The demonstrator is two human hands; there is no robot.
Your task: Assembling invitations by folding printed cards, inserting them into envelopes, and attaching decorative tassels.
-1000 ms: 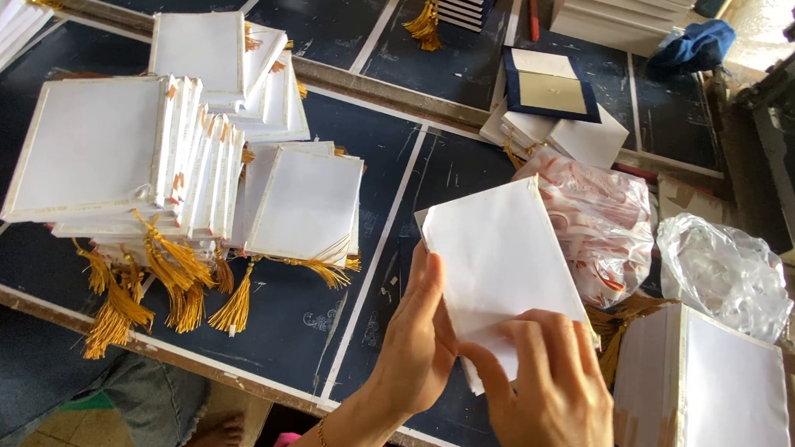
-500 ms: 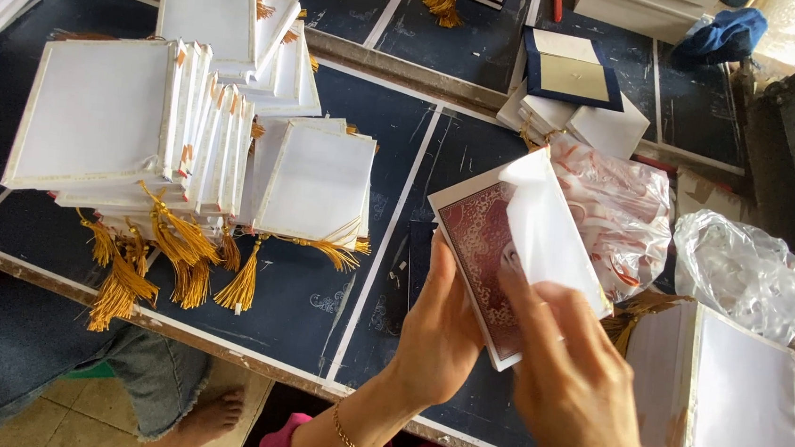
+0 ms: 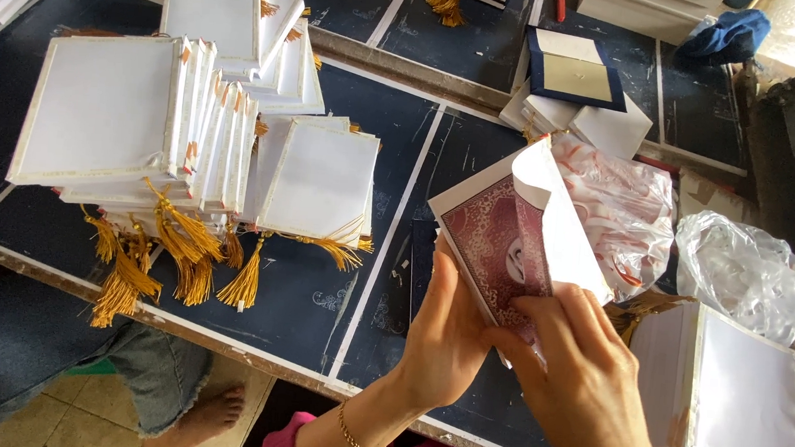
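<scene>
Both hands low and right of centre over the dark table (image 3: 377,4), busy with one white envelope (image 3: 563,222). Left hand (image 3: 445,336) cupped under the envelope's lower left edge, fingers curled up along it and closed on that side, a thin gold bracelet (image 3: 354,438) at the wrist. Right hand (image 3: 584,380) over the lower right corner, fingers bent and pressed down on a dark red patterned card (image 3: 500,246), thumb hidden beneath; cannot tell how hard the pinch is. Card lying half inside the envelope, the flap lifted and curling back above it, patterned face up. Envelope and card held tilted above the table, not resting on it. Just behind them a clear plastic bag (image 3: 621,203) of red-and-white printed pieces, and further right a crumpled empty-looking plastic wrap (image 3: 744,270). By the right hand, a thick white stack (image 3: 733,406) of boxed cards standing at the table's edge. Far to the left, well apart, fanned piles of white cards (image 3: 142,109) with gold tassels (image 3: 178,253) hanging off the near edge. At top centre, a navy folder (image 3: 575,72) with a cream panel on smaller white envelopes. A bare foot (image 3: 213,408) on the floor below left.
</scene>
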